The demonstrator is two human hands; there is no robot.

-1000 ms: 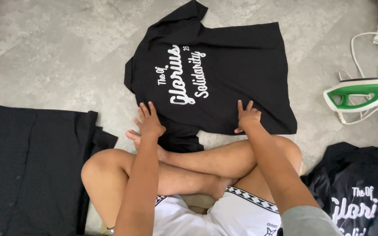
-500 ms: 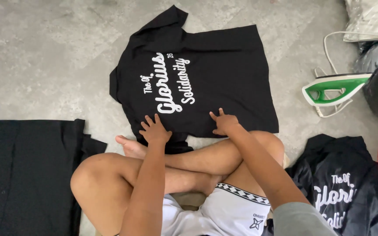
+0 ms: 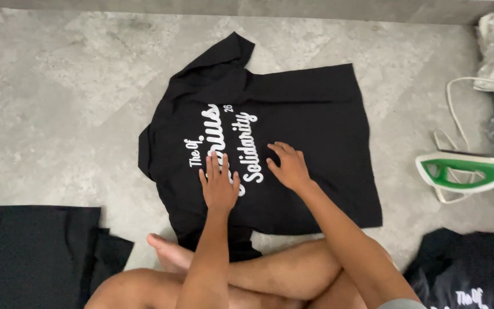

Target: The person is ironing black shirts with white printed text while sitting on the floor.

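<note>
— Lying spread flat on the grey floor (image 3: 58, 86), the black shirt (image 3: 310, 114) with white print. Pressing on it with left hand (image 3: 219, 186) and right hand (image 3: 289, 167), palms down, fingers apart, gripping nothing.

— Seeing around?

— One green-white iron (image 3: 467, 174) at right, well apart. Two other black garments: at left (image 3: 30, 252), at lower right (image 3: 464, 269).
</note>
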